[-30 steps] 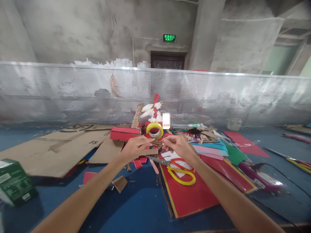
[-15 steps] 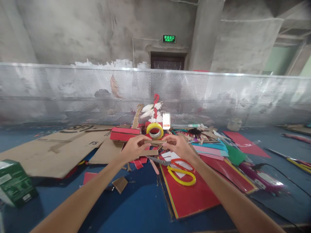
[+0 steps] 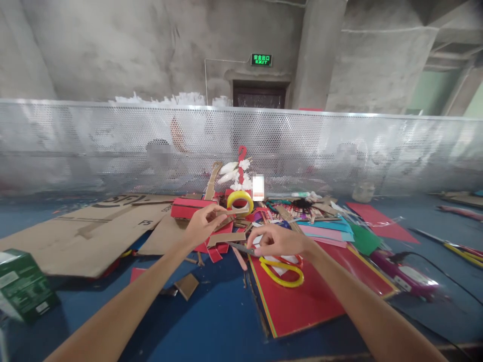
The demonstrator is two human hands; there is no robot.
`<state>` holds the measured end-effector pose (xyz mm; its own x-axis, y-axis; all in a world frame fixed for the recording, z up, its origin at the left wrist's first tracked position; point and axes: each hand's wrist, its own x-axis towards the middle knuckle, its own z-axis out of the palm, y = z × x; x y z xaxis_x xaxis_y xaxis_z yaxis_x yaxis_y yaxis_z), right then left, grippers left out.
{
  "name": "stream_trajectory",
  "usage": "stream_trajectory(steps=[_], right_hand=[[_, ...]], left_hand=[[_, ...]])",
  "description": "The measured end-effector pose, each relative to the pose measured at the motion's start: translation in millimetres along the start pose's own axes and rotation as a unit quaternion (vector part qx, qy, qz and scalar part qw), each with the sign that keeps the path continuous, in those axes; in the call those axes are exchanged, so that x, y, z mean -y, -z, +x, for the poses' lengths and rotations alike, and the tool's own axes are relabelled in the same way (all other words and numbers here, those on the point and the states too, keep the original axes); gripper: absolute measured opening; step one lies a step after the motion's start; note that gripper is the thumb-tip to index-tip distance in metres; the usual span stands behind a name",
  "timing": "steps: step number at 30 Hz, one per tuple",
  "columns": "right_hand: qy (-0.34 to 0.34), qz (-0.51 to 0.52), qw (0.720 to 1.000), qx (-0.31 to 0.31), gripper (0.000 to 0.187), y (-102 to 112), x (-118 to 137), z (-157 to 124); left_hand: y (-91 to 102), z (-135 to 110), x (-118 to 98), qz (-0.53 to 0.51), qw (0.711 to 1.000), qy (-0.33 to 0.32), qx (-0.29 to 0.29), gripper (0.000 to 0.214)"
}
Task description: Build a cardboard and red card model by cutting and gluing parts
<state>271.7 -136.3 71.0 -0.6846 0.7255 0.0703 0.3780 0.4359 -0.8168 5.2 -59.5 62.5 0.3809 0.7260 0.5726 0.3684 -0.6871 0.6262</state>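
My left hand [image 3: 204,224] pinches one end of a narrow cardboard strip [image 3: 237,211], which points to the right in front of a yellow-rimmed roll of tape [image 3: 240,201]. Lower and to the right, my right hand [image 3: 277,241] has its fingers closed at the pivot of a pair of scissors. These scissors [image 3: 283,282] have red and yellow handles and lie on red sheets [image 3: 305,311], their blades pointing left. Another cardboard strip [image 3: 226,238] lies between my hands on red scraps. The pivot is partly hidden by my fingers.
Large flat cardboard [image 3: 109,236] covers the left, beside a green box [image 3: 24,284]. A red box [image 3: 192,207] and a white-flowered red piece [image 3: 242,168] stand behind my hands. Coloured paper [image 3: 326,234] and a purple device with a cord [image 3: 405,276] are at right.
My right hand has let go of the cardboard strip and moved down to the scissors. My left hand keeps the strip, now slightly higher and farther left.
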Motion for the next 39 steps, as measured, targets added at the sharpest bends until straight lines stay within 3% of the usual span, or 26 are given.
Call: stream_trajectory(steps=[2, 4, 6, 8, 15, 24, 31, 39], right_hand=[[0.031, 0.006, 0.999, -0.043, 0.023, 1.9, 1.4, -0.7], [0.054, -0.017, 0.987, -0.148, 0.023, 2.4, 0.5, 1.8], [0.059, -0.071, 0.956, -0.279, 0.024, 1.4, -2.0, 6.2], [0.049, -0.117, 0.927, -0.353, 0.025, -0.3, -4.9, 10.8], [0.013, -0.069, 0.952, -0.298, 0.019, -3.1, -10.4, 17.7], [0.004, 0.087, 0.960, -0.268, 0.027, -1.2, -29.4, 25.7], [-0.009, 0.081, 0.965, -0.250, 0.037, -4.6, -27.2, 24.2], [-0.027, 0.001, 0.970, -0.243, 0.019, -12.3, -28.8, 26.2]], left_hand=[[-0.9, -1.6, -2.2, 0.025, 1.000, -0.007, 0.018, 0.027], [-2.8, -2.9, -4.1, 0.036, 0.999, -0.011, 0.029, 0.026], [-5.6, -3.4, -5.6, 0.026, 0.999, -0.017, 0.042, 0.024], [-9.0, -3.3, -6.7, 0.008, 0.998, -0.022, 0.050, 0.024], [-16.5, -3.2, -7.5, -0.030, 0.998, -0.013, 0.052, 0.018], [-17.5, -2.9, -2.2, -0.043, 0.999, -0.008, 0.030, 0.018], [-13.1, 0.4, 6.6, -0.048, 0.997, 0.035, 0.047, 0.022], [-12.0, -2.5, 4.4, -0.028, 0.987, 0.021, 0.160, 0.029]])
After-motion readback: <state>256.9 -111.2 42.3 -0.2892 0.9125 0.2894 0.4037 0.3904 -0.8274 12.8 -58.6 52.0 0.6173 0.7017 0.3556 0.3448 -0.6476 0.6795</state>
